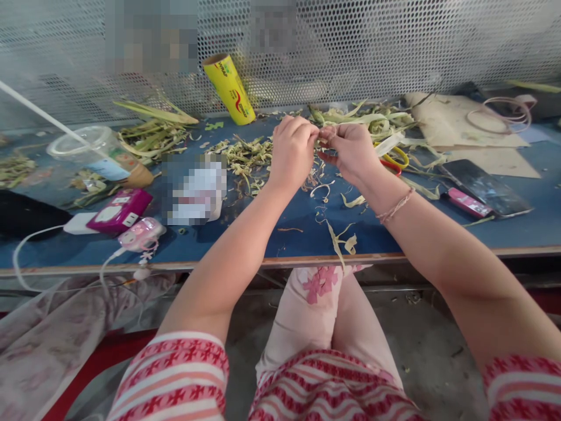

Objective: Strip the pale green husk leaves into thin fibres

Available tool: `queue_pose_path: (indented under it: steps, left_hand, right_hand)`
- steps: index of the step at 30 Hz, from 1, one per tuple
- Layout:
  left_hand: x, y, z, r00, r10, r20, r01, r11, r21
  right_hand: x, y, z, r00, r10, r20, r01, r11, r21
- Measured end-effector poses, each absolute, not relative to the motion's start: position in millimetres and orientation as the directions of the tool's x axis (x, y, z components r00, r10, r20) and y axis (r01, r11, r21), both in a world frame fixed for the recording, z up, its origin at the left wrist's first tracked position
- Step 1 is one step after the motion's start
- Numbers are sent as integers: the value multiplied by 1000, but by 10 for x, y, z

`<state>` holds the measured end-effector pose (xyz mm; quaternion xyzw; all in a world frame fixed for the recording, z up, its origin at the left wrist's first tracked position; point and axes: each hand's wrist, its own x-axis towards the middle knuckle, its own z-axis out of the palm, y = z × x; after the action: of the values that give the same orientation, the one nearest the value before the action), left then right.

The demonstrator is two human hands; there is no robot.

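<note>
My left hand (pixel 294 146) and my right hand (pixel 354 153) meet above the blue table, fingertips together in a pinch. Whatever small piece sits between them is mostly hidden by the fingers. Just left of my left hand lies a heap of shredded, yellow-green plant bits (pixel 249 155). Behind my right hand spreads a pile of long pale green leaf strips (pixel 381 120). Red and yellow loops (pixel 397 159), like handles, show beside my right wrist. Dry curled strips (pixel 339 237) lie below my hands, near the table's front edge.
A yellow wrap tube (pixel 230 89) leans on the perforated metal panel (pixel 372 47). Leftward are a lidded plastic cup (pixel 103 155) with a straw, a purple plug adapter (pixel 120 210) and white cables. On the right lie cardboard (pixel 464 120), a black phone (pixel 486 187) and a pink object (pixel 468 202).
</note>
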<state>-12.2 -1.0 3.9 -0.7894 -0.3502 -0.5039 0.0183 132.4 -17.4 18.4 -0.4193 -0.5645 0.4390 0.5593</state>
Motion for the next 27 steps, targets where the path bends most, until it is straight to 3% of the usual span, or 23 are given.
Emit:
queue_pose_path:
  steps: [5,16,27]
  left_hand:
    - [-108,59,-21,212,506,836,556,-766,323]
    - [-161,109,-34,146,475,868,470,-805,362]
    - [-158,59,-15,158,520,839,533,-761,370]
  right_hand:
    - [1306,-221,220,-27,971,237,-86,234,-969]
    - [1341,-464,443,-153,987,45,-302,-3,-953]
    - [1387,-481,505,-187,981,56,-203,17,-979]
